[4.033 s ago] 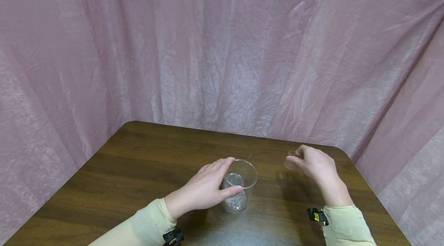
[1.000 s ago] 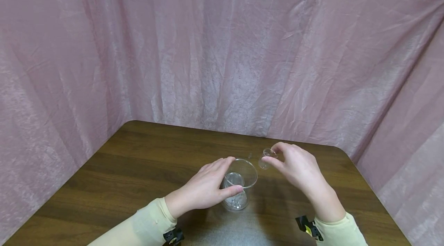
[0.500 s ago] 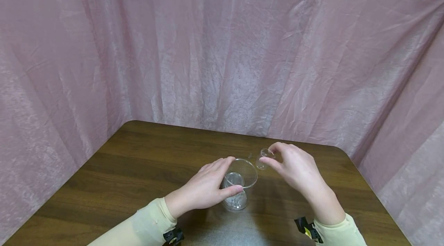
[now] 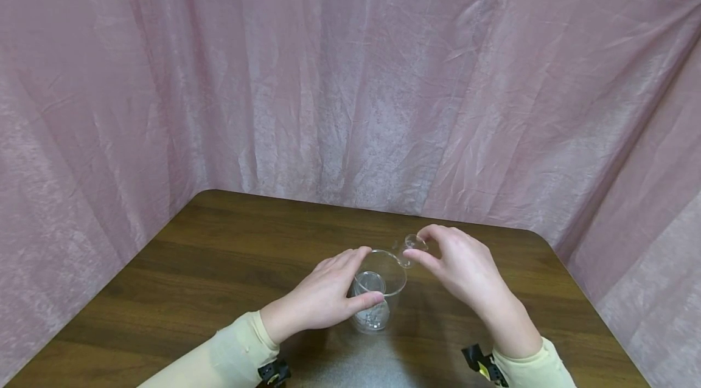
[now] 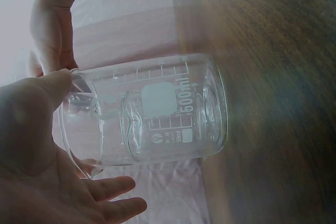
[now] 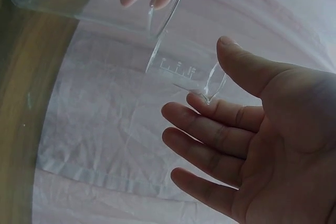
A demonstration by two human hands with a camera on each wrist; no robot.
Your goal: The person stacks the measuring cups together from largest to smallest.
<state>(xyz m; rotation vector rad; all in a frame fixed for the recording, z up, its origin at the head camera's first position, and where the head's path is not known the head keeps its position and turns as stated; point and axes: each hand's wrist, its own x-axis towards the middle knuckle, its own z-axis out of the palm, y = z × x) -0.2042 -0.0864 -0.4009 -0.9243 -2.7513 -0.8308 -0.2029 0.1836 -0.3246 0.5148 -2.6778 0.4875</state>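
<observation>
My left hand (image 4: 324,298) holds a large clear glass beaker (image 5: 160,100) near its rim, thumb on the near side and fingers on the far side. The beaker stands upright on the table and its printed scale reads 500 ml. Inside it sits a smaller glass beaker (image 4: 371,281). With thumb and forefinger my right hand (image 4: 465,265) pinches a small clear beaker (image 6: 181,72) by its rim; the other fingers are spread loose. That small beaker is tilted and raised, its base right at the large beaker's right rim.
A brown wood-grain table (image 4: 235,248) lies beneath. Behind it and at both sides hang pink curtains (image 4: 350,84). A tiny clear speck (image 4: 395,244) shows on the table behind the large beaker. Black bands (image 4: 274,373) are worn at both wrists.
My right hand has carried the small beaker leftward, from well right of the large beaker up to its rim. The left hand and large beaker have stayed in place.
</observation>
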